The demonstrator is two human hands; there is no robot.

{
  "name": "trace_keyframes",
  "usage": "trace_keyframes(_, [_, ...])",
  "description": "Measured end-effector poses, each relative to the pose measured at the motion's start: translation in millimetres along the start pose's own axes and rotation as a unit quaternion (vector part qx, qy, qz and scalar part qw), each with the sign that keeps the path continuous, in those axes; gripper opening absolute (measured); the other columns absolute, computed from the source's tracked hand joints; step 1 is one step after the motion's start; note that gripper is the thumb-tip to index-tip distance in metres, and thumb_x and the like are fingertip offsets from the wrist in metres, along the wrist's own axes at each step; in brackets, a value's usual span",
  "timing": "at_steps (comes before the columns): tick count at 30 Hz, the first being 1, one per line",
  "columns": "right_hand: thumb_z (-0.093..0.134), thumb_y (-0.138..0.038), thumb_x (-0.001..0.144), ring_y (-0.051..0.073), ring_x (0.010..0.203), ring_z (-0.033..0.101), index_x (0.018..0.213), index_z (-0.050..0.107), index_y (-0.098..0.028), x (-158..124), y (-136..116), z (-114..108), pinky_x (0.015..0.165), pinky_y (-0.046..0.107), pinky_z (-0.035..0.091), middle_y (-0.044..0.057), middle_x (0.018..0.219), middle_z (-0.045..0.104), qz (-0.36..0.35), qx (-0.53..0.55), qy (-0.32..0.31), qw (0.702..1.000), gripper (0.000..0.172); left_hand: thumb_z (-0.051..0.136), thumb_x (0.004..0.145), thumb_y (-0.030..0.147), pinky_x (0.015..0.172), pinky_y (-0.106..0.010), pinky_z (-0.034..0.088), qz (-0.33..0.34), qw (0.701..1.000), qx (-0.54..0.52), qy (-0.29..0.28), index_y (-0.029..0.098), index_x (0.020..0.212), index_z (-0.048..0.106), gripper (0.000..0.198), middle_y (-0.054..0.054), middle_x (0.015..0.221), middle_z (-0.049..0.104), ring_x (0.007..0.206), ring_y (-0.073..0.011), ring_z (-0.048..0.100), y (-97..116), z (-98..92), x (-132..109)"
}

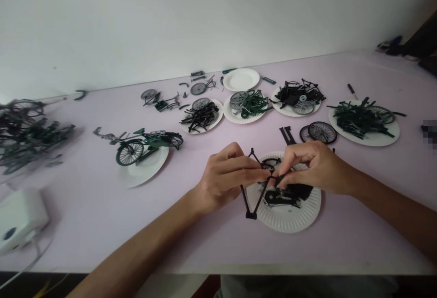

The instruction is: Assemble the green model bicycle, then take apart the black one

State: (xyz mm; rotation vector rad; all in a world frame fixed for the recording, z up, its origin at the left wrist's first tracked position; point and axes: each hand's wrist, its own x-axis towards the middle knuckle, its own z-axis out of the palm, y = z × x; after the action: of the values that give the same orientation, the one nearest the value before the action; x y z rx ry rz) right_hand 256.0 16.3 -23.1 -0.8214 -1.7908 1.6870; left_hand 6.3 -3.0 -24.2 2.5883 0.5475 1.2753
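Observation:
My left hand (227, 175) is closed on a black model bicycle frame (251, 215), whose tubes stick out above and below the fingers. Close against it, my right hand (316, 168) pinches at the same spot on the frame, thumb and forefinger together; what lies between those fingertips is too small to make out. Both hands are over a white paper plate (287, 225) that holds black bicycle parts (283, 197). Just behind the plate lie two black toy wheels (322, 132) and a black forked part (287, 135).
An assembled green model bicycle (146, 143) rests on a paper plate (150, 175) at left. Several plates of parts (365, 118) stand behind. A tangled pile of model bicycles (30, 138) and a white box with a cable (22, 218) are far left. A bare plate (241, 79) sits near the wall.

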Motion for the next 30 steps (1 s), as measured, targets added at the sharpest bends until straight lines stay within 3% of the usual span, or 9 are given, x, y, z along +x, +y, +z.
trace_keyframes(8, [0.085, -0.022, 0.079, 0.012, 0.061, 0.072, 0.08, 0.074, -0.018, -2.3, -3.2, 2.1, 0.058, 0.023, 0.062, 0.006, 0.085, 0.081, 0.019, 0.063, -0.035, 0.997, 0.011, 0.058, 0.103, 0.015, 0.064, -0.034, 0.045, 0.003, 1.0, -0.03, -0.002, 0.018, 0.109, 0.073, 0.016, -0.006, 0.091, 0.08, 0.071, -0.0158, 0.068, 0.8, 4.1, -0.9])
trace_keyframes(13, [0.087, -0.021, 0.077, 0.012, 0.06, 0.072, 0.079, 0.075, -0.018, -2.4, -5.5, 2.8, 0.056, 0.021, 0.061, 0.006, 0.084, 0.081, 0.036, 0.063, -0.034, 0.997, 0.013, 0.062, 0.101, 0.014, 0.065, -0.035, 0.043, -0.012, 0.999, -0.051, 0.014, 0.016, 0.105, 0.073, 0.012, -0.006, 0.086, 0.079, 0.071, -0.0151, 0.069, 4.4, 8.1, -0.9])
trace_keyframes(21, [0.088, -0.022, 0.076, 0.012, 0.057, 0.07, 0.08, 0.074, -0.017, -3.7, -3.9, 2.5, 0.054, 0.02, 0.059, 0.006, 0.083, 0.081, 0.041, 0.093, -0.037, 0.994, 0.015, 0.052, 0.106, 0.022, 0.063, -0.035, 0.039, -0.032, 0.996, -0.071, 0.047, 0.017, 0.105, 0.073, 0.022, -0.006, 0.082, 0.077, 0.064, -0.0151, 0.063, 9.9, 14.7, -1.9])
trace_keyframes(27, [0.087, -0.023, 0.077, 0.011, 0.057, 0.069, 0.081, 0.073, -0.018, -1.7, -6.4, 2.6, 0.054, 0.022, 0.058, 0.005, 0.082, 0.081, 0.022, 0.075, -0.026, 0.997, 0.015, 0.063, 0.101, 0.02, 0.064, -0.034, 0.043, -0.059, 0.998, -0.025, 0.027, 0.021, 0.106, 0.073, 0.011, -0.004, 0.084, 0.075, 0.067, -0.0154, 0.057, 12.8, 7.5, 0.6])
trace_keyframes(30, [0.085, -0.022, 0.079, 0.011, 0.06, 0.069, 0.084, 0.072, -0.019, 0.1, -7.1, 0.7, 0.059, 0.022, 0.059, 0.002, 0.08, 0.078, -0.001, 0.036, 0.003, 0.999, 0.015, 0.06, 0.101, 0.013, 0.067, -0.033, 0.046, -0.027, 0.999, 0.037, 0.006, 0.022, 0.116, 0.071, 0.02, -0.006, 0.092, 0.075, 0.074, -0.0168, 0.059, 4.7, 0.5, 0.3])
